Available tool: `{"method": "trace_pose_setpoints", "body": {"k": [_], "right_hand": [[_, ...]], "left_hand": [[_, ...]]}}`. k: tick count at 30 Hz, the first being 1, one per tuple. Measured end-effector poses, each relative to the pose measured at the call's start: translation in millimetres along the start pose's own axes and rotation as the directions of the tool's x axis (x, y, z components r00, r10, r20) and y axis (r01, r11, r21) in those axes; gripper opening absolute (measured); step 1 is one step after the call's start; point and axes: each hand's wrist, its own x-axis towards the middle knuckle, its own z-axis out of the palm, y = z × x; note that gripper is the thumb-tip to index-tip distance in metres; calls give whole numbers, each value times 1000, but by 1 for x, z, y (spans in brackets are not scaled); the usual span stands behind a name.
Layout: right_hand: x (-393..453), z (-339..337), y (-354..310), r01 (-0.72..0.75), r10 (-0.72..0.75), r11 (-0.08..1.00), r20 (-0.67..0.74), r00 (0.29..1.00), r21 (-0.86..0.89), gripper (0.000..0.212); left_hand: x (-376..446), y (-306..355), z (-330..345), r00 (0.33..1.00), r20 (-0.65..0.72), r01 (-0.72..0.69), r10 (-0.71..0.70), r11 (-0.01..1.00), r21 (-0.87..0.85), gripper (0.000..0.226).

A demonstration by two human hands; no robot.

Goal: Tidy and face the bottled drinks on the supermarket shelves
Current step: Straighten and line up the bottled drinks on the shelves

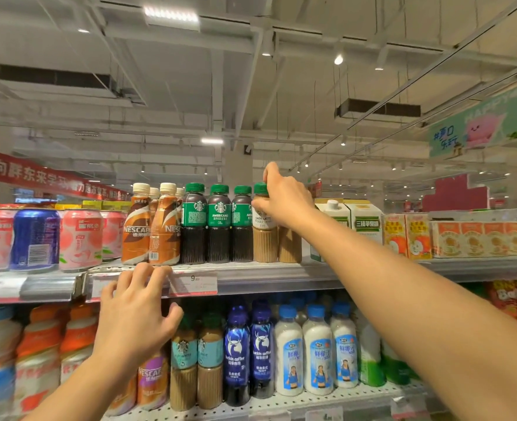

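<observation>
The top shelf (281, 270) carries the row being faced: pink and blue cans at the far left, two orange Nescafe bottles (150, 226), three dark Americano bottles (219, 224) with green caps, then the pale latte bottle (264, 238), with white cartons (354, 220) further right. Below it, the lower shelf holds more coffee and milk bottles, upright and crowded.

The right arm reaches up and across from the lower right, so the right hand (283, 197) is the one on the job. It grips the latte bottle high up, fingers curled round the green cap (260, 188) and neck, thumb against the label's upper edge. The bottle stands upright, long axis vertical, directly under the hand and touching the last Americano on its left; a second latte bottle sits just behind the wrist on its right, mostly hidden. From that top grip I judge a twist about the upright axis is the natural move, to square the label forward; "CAFFE LATTE" already reads nearly front-on, turned slightly right.

The left hand (135, 314) is lower and nearer the Nescafe end, fingers spread and lightly bent, tips resting on the shelf's price strip (196, 282), holding nothing.

The latte bottle looks small, ribbed in its lower half, tan liquid, white label band.
</observation>
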Motion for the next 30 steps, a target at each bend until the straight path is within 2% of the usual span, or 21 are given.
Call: {"method": "trace_pose_setpoints", "body": {"k": [4, 7, 10, 15, 18, 21, 25, 28, 30], "right_hand": [[-20, -9, 7, 23, -8, 979, -77, 997, 201, 48], [-39, -11, 12, 61, 27, 922, -221, 975, 383, 50], [-64, -11, 11, 65, 82, 884, -290, 954, 464, 49], [-109, 0, 2, -31, 177, 807, -192, 965, 590, 41], [-135, 8, 1, -67, 199, 776, -142, 970, 627, 38], [-155, 14, 0, -81, 184, 770, -99, 978, 633, 38], [-176, 20, -7, -92, 154, 761, -41, 987, 642, 38], [-190, 29, -13, -122, 144, 781, 14, 989, 612, 39], [-201, 37, -18, -139, 128, 813, 60, 990, 565, 40]], "left_hand": [[1, 2, -2, 1000, 25, 8, -9, 1000, 27, 56], [0, 2, -4, 999, 38, 7, -8, 1000, 21, 58], [0, 7, -10, 998, 60, 6, -6, 1000, 2, 60], [-2, 7, -22, 988, 154, -32, 29, 999, 18, 60], [-5, 4, -26, 972, 231, -53, 40, 997, 48, 69], [-19, 3, -30, 969, 243, -28, 49, 996, -86, 70], [-54, 1, -30, 958, 251, -77, 141, 965, -251, 54], [-80, -10, -19, 919, 358, -57, 163, 956, -289, 40], [-99, -20, -7, 862, 470, -51, 190, 955, -292, 30]]}}
